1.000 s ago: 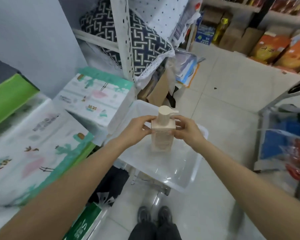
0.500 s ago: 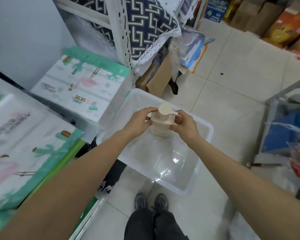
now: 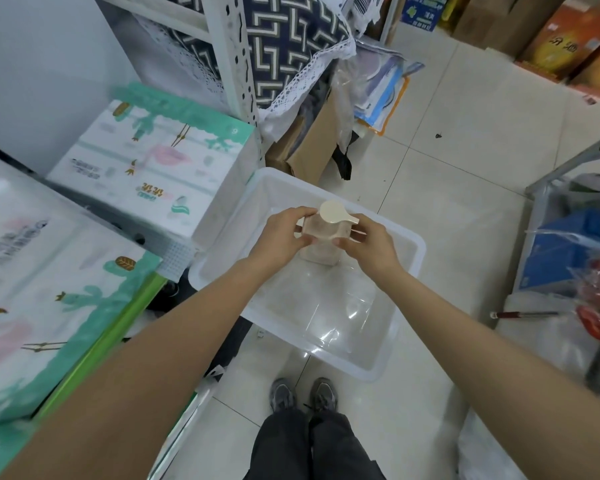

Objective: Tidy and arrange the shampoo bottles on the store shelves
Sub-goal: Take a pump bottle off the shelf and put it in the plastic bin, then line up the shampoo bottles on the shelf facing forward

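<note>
The left hand (image 3: 280,237) is gripping the beige pump bottle (image 3: 321,237) from its nine o'clock side, fingers curled over the shoulder and thumb pressing the near face. The right hand (image 3: 369,244) is gripping the same bottle from its three o'clock side, fingers wrapping the far edge just under the spout. The bottle is sitting squarely between the two hands, held over the far half of the clear plastic bin (image 3: 388,358) that is standing on the tiled floor (image 3: 465,140).

The bottle is standing upright, its long axis running nearly straight toward the camera, so the round pump head (image 3: 331,212) is facing up and covering much of the body. The spout is pointing toward three o'clock, over the right hand's knuckles.

The fingers are hiding both sides of the bottle, and no label is readable. Whether its base is touching the bin floor or hanging just above it is hard to tell. At nine o'clock, patterned packages (image 3: 146,164) are lying blurred, partly cut by the frame's edge. At six o'clock, two grey shoes (image 3: 303,396) are showing below the bin.
</note>
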Motion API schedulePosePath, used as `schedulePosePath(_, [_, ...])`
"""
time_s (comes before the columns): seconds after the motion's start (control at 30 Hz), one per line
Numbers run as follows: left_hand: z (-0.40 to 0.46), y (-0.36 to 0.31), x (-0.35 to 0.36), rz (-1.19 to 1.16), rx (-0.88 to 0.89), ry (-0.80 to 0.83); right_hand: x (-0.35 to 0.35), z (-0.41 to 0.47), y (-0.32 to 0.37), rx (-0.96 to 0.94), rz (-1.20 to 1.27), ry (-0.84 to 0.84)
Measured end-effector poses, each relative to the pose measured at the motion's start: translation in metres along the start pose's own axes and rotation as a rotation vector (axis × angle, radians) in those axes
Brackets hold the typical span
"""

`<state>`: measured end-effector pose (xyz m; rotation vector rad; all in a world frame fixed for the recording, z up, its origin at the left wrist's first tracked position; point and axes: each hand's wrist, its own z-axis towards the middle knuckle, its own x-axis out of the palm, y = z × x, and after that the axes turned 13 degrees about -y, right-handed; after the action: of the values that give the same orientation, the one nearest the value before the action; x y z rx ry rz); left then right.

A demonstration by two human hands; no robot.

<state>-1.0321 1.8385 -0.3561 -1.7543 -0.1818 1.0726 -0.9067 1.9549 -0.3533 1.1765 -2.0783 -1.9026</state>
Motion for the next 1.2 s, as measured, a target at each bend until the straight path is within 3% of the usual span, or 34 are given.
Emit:
schedulePosePath(0.5, [0.001, -0.008, -0.002, 0.057, 0.029, -0.001, 0.009, -0.012, 0.002, 0.042, -0.008, -0.074])
schedulePosePath(0.77, [-0.019, -0.024, -0.023, 0.249, -0.014, -0.087, -0.001, -0.043, 0.019, 0.054, -0.154, -0.192])
schedulePosePath(1.0, [-0.074, -0.046, -0.055, 0.232, -0.014, -0.206, -0.016, -0.089, 0.055, -0.149, -0.294, 0.060])
schedulePosePath(1.2, [-0.158, -0.070, -0.098, 0.166, -0.025, -0.427, -0.035, -0.147, 0.095, -0.372, -0.290, 0.230])
